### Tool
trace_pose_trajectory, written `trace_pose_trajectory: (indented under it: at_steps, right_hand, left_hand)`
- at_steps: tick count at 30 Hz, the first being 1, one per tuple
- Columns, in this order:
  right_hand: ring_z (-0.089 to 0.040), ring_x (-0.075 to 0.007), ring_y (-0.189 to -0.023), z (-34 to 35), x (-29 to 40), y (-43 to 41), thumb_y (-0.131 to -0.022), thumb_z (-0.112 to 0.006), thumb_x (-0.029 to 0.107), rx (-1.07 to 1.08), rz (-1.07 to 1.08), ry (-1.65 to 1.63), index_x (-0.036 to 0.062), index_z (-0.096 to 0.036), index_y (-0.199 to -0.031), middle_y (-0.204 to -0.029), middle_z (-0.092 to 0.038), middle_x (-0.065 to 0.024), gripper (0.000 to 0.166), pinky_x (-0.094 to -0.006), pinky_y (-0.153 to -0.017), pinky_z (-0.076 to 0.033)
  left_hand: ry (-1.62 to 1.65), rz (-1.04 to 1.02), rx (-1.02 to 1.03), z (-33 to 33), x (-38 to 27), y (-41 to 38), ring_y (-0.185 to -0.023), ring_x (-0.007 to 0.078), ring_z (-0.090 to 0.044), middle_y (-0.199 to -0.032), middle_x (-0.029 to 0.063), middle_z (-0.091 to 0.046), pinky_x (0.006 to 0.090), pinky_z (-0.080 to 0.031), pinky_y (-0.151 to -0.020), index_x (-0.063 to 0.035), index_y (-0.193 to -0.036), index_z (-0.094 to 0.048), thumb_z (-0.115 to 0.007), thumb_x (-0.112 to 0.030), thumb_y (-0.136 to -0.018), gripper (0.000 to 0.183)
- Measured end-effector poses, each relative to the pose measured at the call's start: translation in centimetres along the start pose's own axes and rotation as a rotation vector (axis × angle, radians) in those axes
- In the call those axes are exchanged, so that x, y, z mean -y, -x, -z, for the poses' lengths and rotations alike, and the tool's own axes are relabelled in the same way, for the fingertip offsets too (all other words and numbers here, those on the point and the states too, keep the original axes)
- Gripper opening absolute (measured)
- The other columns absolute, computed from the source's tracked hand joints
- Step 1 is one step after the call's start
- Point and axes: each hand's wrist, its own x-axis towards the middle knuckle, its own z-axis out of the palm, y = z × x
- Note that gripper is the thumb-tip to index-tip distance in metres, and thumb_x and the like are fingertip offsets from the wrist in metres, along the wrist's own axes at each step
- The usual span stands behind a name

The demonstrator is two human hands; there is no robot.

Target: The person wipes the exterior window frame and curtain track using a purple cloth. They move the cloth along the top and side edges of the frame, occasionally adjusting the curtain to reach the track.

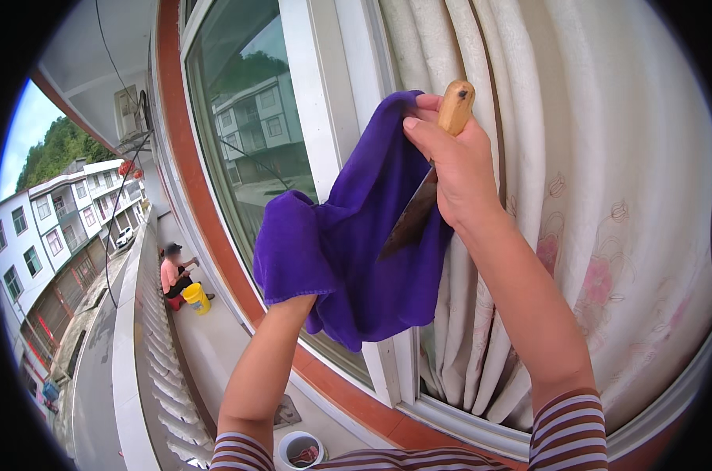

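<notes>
My right hand (459, 159) holds a scraper or knife by its wooden handle (457, 109), whose butt end points up. Its dark metal blade (412, 221) slants down to the left in front of a purple cloth (373, 235). Between thumb and fingers the same hand pinches the cloth's upper corner. The cloth drapes over my left hand and hides it; only the left wrist and forearm (273, 347) show below the hem. Behind the cloth stand a white window frame (318, 76) and pale curtains (509, 118) with pink flower embroidery.
A white bucket (300, 450) with something reddish inside stands below me, beside a dark mat (286, 412). Further along the balcony a seated person (172, 271) is near a yellow bucket (197, 298). A balustrade (133, 353) runs along the left; a sliding glass pane (256, 118) adjoins the frame.
</notes>
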Motion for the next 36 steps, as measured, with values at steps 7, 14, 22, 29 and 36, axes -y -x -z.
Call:
trace_pose_trajectory:
  at_steps: [7, 14, 22, 29, 36]
  right_hand:
    - [-0.041, -0.0305, -0.126, -0.2, 0.2, -1.7, -0.079, -0.063, 0.004, 0.197, 0.002, -0.015, -0.0063, -0.037, -0.131, -0.133, -0.041, -0.0255, 0.06, -0.038, -0.106, -0.032]
    - [-0.048, -0.0083, -0.079, -2.2, 0.0, -5.9, -0.079, -0.065, 0.01, 0.269, 0.118, 0.184, 0.004, -0.053, -0.098, -0.085, -0.051, 0.0002, 0.022, -0.0266, -0.075, -0.042]
    - [-0.053, -0.0175, -0.096, 2.6, -4.5, 3.2, -0.077, -0.062, 0.007, 0.188, 0.043, 0.295, 0.002, -0.037, -0.134, -0.105, -0.055, -0.0096, 0.062, -0.0282, -0.088, -0.041]
    - [-0.05, -0.0276, -0.121, 8.1, -12.3, 18.7, -0.074, -0.053, -0.007, 0.131, -0.116, 0.178, 0.0054, -0.024, -0.144, -0.133, -0.046, -0.0224, 0.076, -0.0295, -0.097, -0.039]
    - [-0.06, -0.0225, -0.108, 12.2, -17.2, 29.7, -0.072, -0.059, -0.006, -0.06, -0.385, 0.195, 0.0059, -0.045, -0.133, -0.12, -0.059, -0.0149, 0.064, -0.0264, -0.09, -0.045]
  left_hand:
    - [-0.11, -0.122, 0.111, -3.4, -1.5, -0.4, -0.096, 0.0395, -0.051, -0.099, 0.0198, -0.053, 0.0447, -0.043, -0.081, -0.0008, -0.102, -0.054, -0.054, -0.014, -0.079, 0.027]
    - [-0.127, -0.17, 0.084, -3.6, -0.2, -2.5, -0.117, 0.0403, -0.046, -0.122, 0.0223, -0.051, 0.0456, -0.036, -0.1, 0.001, -0.125, -0.048, -0.055, -0.015, -0.082, 0.047]
    - [-0.241, -0.201, 0.176, -3.7, -1.8, -0.6, -0.079, 0.0398, -0.049, -0.083, 0.0165, -0.05, 0.0441, -0.038, -0.064, -0.0013, -0.086, -0.053, -0.069, -0.019, -0.058, 0.036]
    - [0.106, -0.04, 0.717, -4.9, -0.6, 11.5, -0.069, 0.0343, -0.058, -0.074, 0.0105, -0.062, 0.0388, -0.044, -0.062, -0.0056, -0.085, -0.065, -0.068, -0.018, -0.067, 0.022]
    - [0.228, -0.073, 0.591, -7.0, -1.3, 16.6, -0.067, 0.0325, -0.062, -0.077, 0.0087, -0.066, 0.0369, -0.048, -0.062, -0.0082, -0.086, -0.067, -0.07, -0.021, -0.068, 0.022]
